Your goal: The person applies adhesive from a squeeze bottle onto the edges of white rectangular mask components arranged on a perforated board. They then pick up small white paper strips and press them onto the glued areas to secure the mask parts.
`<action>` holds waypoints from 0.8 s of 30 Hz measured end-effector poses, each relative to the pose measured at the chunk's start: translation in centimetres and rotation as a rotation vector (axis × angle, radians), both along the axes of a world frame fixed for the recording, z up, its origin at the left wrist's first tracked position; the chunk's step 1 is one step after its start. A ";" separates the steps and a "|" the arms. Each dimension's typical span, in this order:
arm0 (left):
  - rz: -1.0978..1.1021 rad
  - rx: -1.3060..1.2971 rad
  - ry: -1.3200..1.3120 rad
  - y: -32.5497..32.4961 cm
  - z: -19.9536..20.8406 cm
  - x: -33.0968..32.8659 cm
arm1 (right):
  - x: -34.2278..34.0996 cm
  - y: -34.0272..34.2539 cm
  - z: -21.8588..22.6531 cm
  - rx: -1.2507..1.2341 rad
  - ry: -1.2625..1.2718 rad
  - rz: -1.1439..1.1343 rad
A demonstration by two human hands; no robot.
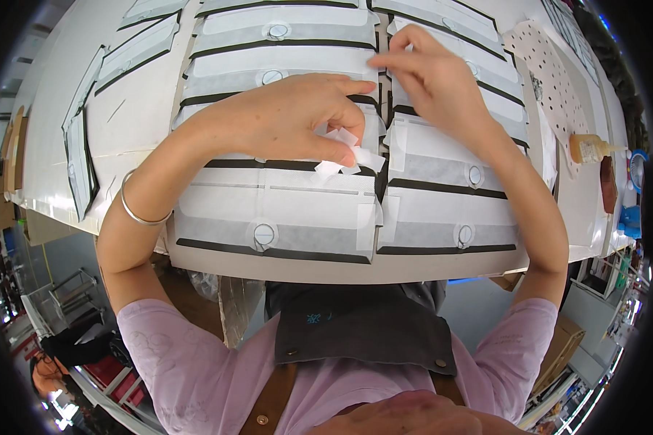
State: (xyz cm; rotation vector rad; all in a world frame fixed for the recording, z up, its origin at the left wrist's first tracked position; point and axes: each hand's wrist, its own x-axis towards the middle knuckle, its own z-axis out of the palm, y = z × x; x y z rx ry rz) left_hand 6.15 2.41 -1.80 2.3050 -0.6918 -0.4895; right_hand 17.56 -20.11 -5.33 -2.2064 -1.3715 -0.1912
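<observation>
My left hand (286,114) bends over the left column of panels, with its thumb and fingers closed on a bunch of small white paper scraps (368,160). My right hand (442,85) is over the gap between the two columns, index finger and thumb brought together near a panel edge. Whatever lies in that pinch is too small to make out. The flat white panels (305,199) have black edge strips and round white discs (264,234). Pale strips (367,225) run along the side edges of the nearest panels.
More panels (139,59) lie at the far left, one narrow piece (80,163) near the table's left side. To the right are a perforated board (548,87), a bottle of amber liquid (588,148) and a brown block (608,186). The table's front edge (326,274) curves before me.
</observation>
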 end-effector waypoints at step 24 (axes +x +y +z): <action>0.603 -0.304 -0.011 -0.2 -0.9 1.7 | 2.1 -0.6 3.7 0.218 0.762 -0.204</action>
